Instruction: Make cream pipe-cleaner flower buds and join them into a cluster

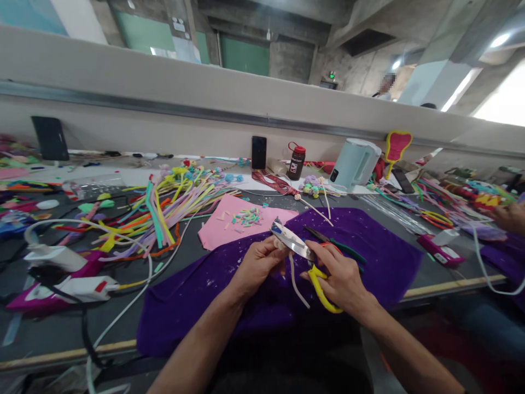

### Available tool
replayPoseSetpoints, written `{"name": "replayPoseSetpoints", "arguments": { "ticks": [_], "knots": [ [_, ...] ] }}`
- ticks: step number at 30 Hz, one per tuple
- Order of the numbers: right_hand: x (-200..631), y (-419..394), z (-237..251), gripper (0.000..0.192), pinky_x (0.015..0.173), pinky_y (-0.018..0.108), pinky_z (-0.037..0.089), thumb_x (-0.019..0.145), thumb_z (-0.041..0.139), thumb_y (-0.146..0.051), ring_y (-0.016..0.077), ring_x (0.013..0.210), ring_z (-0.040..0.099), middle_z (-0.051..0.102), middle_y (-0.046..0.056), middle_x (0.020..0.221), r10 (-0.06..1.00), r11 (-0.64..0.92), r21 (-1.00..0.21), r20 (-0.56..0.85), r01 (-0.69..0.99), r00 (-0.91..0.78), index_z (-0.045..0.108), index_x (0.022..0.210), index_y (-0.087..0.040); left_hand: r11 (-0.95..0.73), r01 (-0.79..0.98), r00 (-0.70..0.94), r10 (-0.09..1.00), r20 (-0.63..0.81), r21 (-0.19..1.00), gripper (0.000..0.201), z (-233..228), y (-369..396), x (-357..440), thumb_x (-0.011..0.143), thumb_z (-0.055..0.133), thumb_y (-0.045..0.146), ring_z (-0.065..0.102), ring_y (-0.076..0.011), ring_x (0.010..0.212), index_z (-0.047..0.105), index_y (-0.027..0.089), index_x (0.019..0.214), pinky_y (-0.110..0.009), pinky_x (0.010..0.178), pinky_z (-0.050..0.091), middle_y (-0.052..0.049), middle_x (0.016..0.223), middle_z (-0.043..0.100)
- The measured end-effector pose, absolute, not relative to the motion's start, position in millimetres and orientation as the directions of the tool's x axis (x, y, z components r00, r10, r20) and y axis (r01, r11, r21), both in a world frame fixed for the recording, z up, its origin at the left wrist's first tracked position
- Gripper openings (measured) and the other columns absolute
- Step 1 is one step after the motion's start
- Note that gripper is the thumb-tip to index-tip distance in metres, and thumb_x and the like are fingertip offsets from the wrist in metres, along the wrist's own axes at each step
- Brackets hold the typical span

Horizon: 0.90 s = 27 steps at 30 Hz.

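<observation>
Mid-cut: scissors closing on a pale pipe cleaner

Right hand (342, 279), wrapped through the yellow handles of the scissors (305, 260), fingers curled tight around the loops. Silver blades slanting up and away from that grip, toward the left hand (257, 261), tips just past its fingertips. Left hand pinched shut on the fuzzy top end of a white pipe cleaner (296, 280), thumb and fingers pressed together right against the blades. Loose length of that pipe cleaner dangling below the pinch, curving down between the two hands, clear of the cloth. Whether the blades are fully closed on it: cannot tell, since the hands cover the meeting point.

Directly beneath both grips, a purple cloth (369, 246) spread over the dark table (49, 334), speckled with pale fluff. Just beyond the right hand, green-handled pliers (336, 242) lying on the same cloth. Beyond the left hand, a pink felt sheet (229, 224) carrying small cut bits. Farther out to the left of the grips, a heap of coloured pipe cleaners (172, 205), and nearer the table edge a white and magenta glue gun (69, 287) with its cable. Well behind the hands, by the wall, a dark bottle (296, 162) with a red cap, a black phone (258, 152) standing upright, and a pale kettle (356, 163). Far to the right, another person's hand (508, 216).
</observation>
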State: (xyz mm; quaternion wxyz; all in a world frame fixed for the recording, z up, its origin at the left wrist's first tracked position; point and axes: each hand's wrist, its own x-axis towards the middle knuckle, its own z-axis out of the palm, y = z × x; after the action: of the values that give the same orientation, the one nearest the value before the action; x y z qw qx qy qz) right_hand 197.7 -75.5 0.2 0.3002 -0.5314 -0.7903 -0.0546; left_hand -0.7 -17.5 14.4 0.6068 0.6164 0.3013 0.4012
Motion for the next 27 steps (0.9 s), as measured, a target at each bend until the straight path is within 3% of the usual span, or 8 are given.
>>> {"name": "replayPoseSetpoints", "arguments": {
  "ticks": [6,9,12,14,17,20,27],
  "knots": [
    [200,-74,-6,0.052,0.062,0.028,0.046,0.078,0.059,-0.028,0.0182,0.074,0.057,0.06,0.008,0.094,0.813,0.454,-0.316,0.528,0.833,-0.243,0.044,0.127,-0.02,-0.038,-0.153,0.492,0.863,0.11,0.987,0.027,14,-17,-1,0.076,0.059,0.039,0.04,-0.0055,0.04,0.063,0.013,0.071,-0.018,0.041,0.028,0.001,0.049,0.053],
    [199,-75,0,0.048,0.061,0.026,0.046,0.075,0.062,-0.029,0.0156,0.067,0.055,0.059,0.004,0.083,0.854,0.449,-0.562,0.498,0.695,-0.149,0.049,0.121,-0.021,0.072,-0.239,0.496,0.866,0.058,0.968,0.026,14,-15,-2,0.075,0.06,0.038,0.043,-0.0054,0.041,0.065,0.012,0.08,-0.017,0.039,0.027,0.001,0.052,0.054],
    [193,-76,11,0.048,0.052,0.022,0.043,0.074,0.064,-0.029,0.0112,0.057,0.05,0.054,-0.001,0.072,0.934,0.345,-0.863,0.356,0.37,-0.041,0.048,0.118,-0.021,0.19,-0.375,0.507,0.861,0.029,0.907,0.025,13,-14,-4,0.072,0.063,0.035,0.046,-0.0047,0.043,0.066,0.012,0.084,-0.016,0.036,0.024,-0.002,0.064,0.058],
    [185,-75,18,0.052,0.048,0.021,0.04,0.074,0.064,-0.028,0.0095,0.055,0.048,0.054,0.0,0.075,0.962,0.272,-0.951,0.273,0.145,-0.013,0.043,0.121,-0.022,0.216,-0.432,0.512,0.858,0.041,0.876,0.024,13,-14,-5,0.071,0.065,0.033,0.045,-0.0034,0.043,0.066,0.013,0.083,-0.016,0.035,0.023,-0.003,0.073,0.061],
    [169,-70,21,0.055,0.047,0.02,0.04,0.072,0.066,-0.025,0.0083,0.054,0.048,0.057,0.001,0.082,0.969,0.248,-0.967,0.248,-0.053,0.002,0.04,0.121,-0.023,0.237,-0.469,0.513,0.857,0.045,0.851,0.023,12,-15,-6,0.07,0.066,0.032,0.042,-0.0022,0.041,0.067,0.013,0.083,-0.016,0.035,0.021,-0.001,0.066,0.057],
    [151,-63,18,0.054,0.049,0.02,0.041,0.07,0.068,-0.022,0.0088,0.057,0.051,0.058,0.001,0.082,0.964,0.26,-0.955,0.266,-0.142,-0.024,0.042,0.118,-0.024,0.259,-0.48,0.518,0.855,0.033,0.838,0.024,9,-16,-7,0.072,0.066,0.033,0.036,-0.0025,0.039,0.067,0.013,0.084,-0.016,0.036,0.02,0.004,0.049,0.045],
    [133,-54,6,0.049,0.05,0.02,0.044,0.071,0.067,-0.022,0.0088,0.058,0.053,0.059,0.002,0.084,0.936,0.346,-0.932,0.351,-0.11,-0.031,0.046,0.116,-0.023,0.256,-0.471,0.531,0.846,0.04,0.844,0.025,10,-16,-7,0.071,0.066,0.033,0.035,-0.0031,0.038,0.067,0.012,0.085,-0.017,0.037,0.02,0.004,0.049,0.045]
  ]
}}
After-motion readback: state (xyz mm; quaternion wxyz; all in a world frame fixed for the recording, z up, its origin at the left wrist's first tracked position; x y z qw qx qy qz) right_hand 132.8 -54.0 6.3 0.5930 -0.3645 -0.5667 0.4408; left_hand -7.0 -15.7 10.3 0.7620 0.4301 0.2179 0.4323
